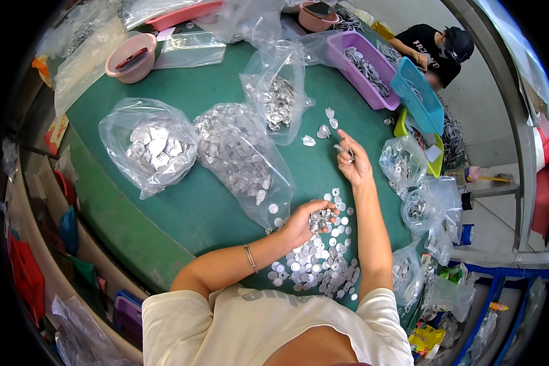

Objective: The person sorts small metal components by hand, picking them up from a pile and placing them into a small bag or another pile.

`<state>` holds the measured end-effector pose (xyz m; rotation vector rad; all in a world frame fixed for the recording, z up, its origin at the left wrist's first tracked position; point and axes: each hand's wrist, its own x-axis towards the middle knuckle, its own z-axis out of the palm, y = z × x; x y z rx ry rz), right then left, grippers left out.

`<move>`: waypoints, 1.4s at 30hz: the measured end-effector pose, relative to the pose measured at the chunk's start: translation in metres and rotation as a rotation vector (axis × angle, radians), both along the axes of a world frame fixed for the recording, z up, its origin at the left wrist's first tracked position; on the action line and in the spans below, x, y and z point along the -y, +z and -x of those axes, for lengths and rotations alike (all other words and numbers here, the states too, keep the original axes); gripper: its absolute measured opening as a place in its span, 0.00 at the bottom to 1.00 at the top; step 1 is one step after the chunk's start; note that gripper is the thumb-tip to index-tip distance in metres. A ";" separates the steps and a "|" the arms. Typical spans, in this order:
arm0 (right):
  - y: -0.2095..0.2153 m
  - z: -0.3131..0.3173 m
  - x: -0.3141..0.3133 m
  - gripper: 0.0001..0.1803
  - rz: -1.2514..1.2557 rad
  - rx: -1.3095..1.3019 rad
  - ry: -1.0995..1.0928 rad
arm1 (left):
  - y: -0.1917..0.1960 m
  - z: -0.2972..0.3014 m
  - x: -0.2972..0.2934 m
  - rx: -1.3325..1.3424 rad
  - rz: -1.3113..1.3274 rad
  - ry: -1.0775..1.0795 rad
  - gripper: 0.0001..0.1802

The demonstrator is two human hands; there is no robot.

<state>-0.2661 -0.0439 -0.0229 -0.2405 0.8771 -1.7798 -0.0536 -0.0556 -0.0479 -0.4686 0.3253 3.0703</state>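
Cupped around a pile of small silvery metal pieces (pixel 321 221) is my left hand (pixel 304 224), low over the table. Scalloped silver discs (pixel 323 266) lie spread beneath and in front of it. Farther forward, my right hand (pixel 355 161) points its index finger, the other fingers curled around a small silvery metal piece (pixel 351 155); its exact shape is partly hidden. Just beyond that fingertip are several loose leaf-shaped metal pieces (pixel 324 131). Left of my hands stand a clear bag of silvery pieces (pixel 241 149), a rounder open bag (pixel 147 146) and another bag (pixel 279 100).
A purple basket (pixel 365 70) and a turquoise basket (pixel 418 97) hold metal parts at the far right. Filled clear bags (pixel 402 163) line the right table edge. A pink bowl (pixel 131 58) stands far left. Another person (pixel 436 55) works beyond the baskets.
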 end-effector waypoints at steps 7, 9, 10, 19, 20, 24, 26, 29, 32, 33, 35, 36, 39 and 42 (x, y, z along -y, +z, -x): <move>0.014 -0.027 -0.028 0.14 -0.018 -0.163 0.380 | 0.007 0.000 0.002 0.056 -0.005 0.003 0.11; 0.011 -0.034 -0.041 0.13 0.051 -0.079 0.423 | 0.010 -0.001 0.001 0.044 -0.011 0.037 0.12; 0.018 -0.044 -0.047 0.13 0.033 -0.065 0.465 | 0.010 -0.001 0.002 0.030 -0.015 0.074 0.13; 0.025 -0.062 -0.091 0.14 -0.081 -0.053 0.524 | 0.015 0.000 0.005 -0.070 0.108 0.026 0.15; 0.026 -0.064 -0.092 0.14 -0.100 -0.079 0.497 | 0.017 -0.001 0.005 -0.012 0.127 0.037 0.14; 0.029 -0.071 -0.090 0.15 -0.213 -0.164 0.382 | 0.015 -0.002 0.004 0.041 0.189 0.038 0.15; 0.032 -0.076 -0.091 0.16 -0.325 -0.179 0.284 | 0.020 -0.003 0.004 0.055 0.247 0.062 0.15; 0.044 -0.085 -0.085 0.18 -0.401 -0.187 0.254 | 0.014 -0.004 -0.001 0.041 0.364 0.149 0.14; 0.036 -0.079 -0.090 0.15 -0.446 -0.216 0.242 | 0.020 -0.006 -0.006 0.034 0.547 0.243 0.13; 0.035 -0.080 -0.090 0.14 -0.441 -0.169 0.199 | 0.023 -0.007 -0.006 0.001 0.590 0.240 0.13; 0.032 -0.085 -0.092 0.13 -0.431 -0.073 0.113 | 0.029 -0.009 -0.003 -0.066 0.676 0.234 0.14; 0.030 -0.088 -0.092 0.13 -0.422 -0.091 0.126 | 0.028 -0.009 -0.002 -0.100 0.690 0.195 0.14; 0.019 -0.089 -0.093 0.13 -0.421 -0.117 0.149 | 0.026 -0.009 -0.001 -0.181 0.743 0.112 0.14; 0.026 -0.091 -0.086 0.09 -0.449 -0.013 0.076 | 0.027 -0.009 0.000 -0.227 0.728 0.108 0.14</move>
